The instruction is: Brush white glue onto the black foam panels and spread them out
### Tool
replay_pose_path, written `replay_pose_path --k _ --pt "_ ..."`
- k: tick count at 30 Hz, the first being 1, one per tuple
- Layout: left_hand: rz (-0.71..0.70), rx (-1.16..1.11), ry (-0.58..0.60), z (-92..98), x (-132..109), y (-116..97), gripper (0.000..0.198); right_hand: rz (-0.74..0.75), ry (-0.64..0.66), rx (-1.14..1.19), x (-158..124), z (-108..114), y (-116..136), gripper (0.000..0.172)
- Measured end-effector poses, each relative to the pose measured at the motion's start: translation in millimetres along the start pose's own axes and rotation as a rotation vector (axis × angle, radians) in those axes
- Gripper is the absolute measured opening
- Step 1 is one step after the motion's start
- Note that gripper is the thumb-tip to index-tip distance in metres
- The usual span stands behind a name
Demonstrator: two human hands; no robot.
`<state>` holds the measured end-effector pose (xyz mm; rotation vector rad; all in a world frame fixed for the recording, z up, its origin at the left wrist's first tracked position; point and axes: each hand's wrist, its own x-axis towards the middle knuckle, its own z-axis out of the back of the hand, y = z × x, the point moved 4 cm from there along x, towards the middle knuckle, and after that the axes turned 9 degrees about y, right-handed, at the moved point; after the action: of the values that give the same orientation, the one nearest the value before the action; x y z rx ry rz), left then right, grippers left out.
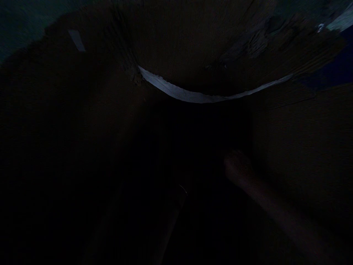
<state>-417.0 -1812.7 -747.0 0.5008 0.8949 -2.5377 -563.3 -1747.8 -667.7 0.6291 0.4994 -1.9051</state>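
The view is very dark and looks down into a large cardboard box. My right hand reaches into the box from the lower right, its forearm faintly visible. Its fingers are lost in the dark, so I cannot tell whether they hold anything. A faint shape at the lower middle may be my left arm, but the hand itself does not show. The bottom of the box is black and its contents are hidden.
A strip of pale tape runs along the edge of the far flap. A small pale tape piece sits on the left flap. A light surface shows at the top right corner beyond the box.
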Motion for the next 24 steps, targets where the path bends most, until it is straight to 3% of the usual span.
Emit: replay_pose_path --k 5,11,18,21,24 --pt "-0.052 0.026 -0.140 12.6 -9 -4 0.036 0.020 -0.025 0.067 -11 -13 3 0.033" --pt "-0.083 0.035 -0.308 34.1 -29 -3 0.039 0.113 0.003 0.182 -10 14 -1 0.050" --pt "-0.026 0.059 -0.497 58.2 -34 7 0.051 0.093 0.134 0.349 6 13 -13 0.035" --pt "-0.092 0.129 -0.491 68.5 -24 5 0.058 0.092 0.168 0.275 12 9 -17 0.030" --pt "-0.175 0.188 -0.475 75.3 -21 2 0.049 0.083 0.186 0.187 17 11 -17 0.024"
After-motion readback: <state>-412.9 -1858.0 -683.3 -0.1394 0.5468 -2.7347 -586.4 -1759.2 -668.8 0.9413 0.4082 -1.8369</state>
